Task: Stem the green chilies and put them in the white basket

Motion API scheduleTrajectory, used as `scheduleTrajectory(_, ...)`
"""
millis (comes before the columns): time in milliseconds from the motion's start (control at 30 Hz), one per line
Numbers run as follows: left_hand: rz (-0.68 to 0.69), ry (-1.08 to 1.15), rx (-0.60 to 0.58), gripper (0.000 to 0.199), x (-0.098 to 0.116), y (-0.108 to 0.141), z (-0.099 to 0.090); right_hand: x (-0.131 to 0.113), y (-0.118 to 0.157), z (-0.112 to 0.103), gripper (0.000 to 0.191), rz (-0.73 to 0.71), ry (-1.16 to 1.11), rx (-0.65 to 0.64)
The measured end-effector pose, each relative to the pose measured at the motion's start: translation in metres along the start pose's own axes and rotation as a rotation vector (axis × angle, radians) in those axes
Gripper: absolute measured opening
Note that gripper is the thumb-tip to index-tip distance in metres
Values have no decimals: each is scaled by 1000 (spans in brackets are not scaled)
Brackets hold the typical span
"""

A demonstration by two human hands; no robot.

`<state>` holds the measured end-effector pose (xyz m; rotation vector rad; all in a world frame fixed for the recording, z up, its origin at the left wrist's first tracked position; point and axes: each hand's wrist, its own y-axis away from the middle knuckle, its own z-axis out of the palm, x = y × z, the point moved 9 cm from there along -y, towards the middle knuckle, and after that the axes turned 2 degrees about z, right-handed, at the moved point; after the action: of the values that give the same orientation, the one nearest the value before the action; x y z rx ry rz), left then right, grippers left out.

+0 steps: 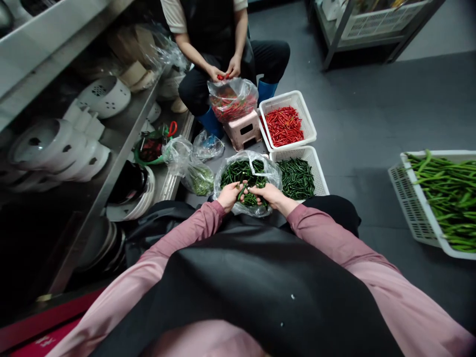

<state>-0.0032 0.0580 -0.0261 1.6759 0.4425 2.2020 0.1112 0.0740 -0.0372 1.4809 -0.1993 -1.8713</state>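
Observation:
Both hands meet above a clear plastic bag [275,173] of green chilies [238,171], low in front of my lap. My left hand [229,196] has its fingers closed on a green chili [242,191]. From the right, my right hand [268,194] reaches in with its fingers closed round green chilies, close to the left fingertips. Just right of the bag, a white basket [320,171] holds more green chilies [297,178]. Behind it stands a white basket [309,116] of red chilies [284,126].
A person [211,34] sits opposite, handling red chilies over a bag [234,99] on a pink stool [243,130]. Metal shelves [122,158] with bowls line the left. A basket [420,218] of long green peppers stands right; a metal rack [334,44] is behind.

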Motion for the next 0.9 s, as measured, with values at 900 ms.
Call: scheduleTrajectory(900, 211, -1543, -63, 24, -7, -31, -6, -57, 9, -68, 11, -86, -341, 254)
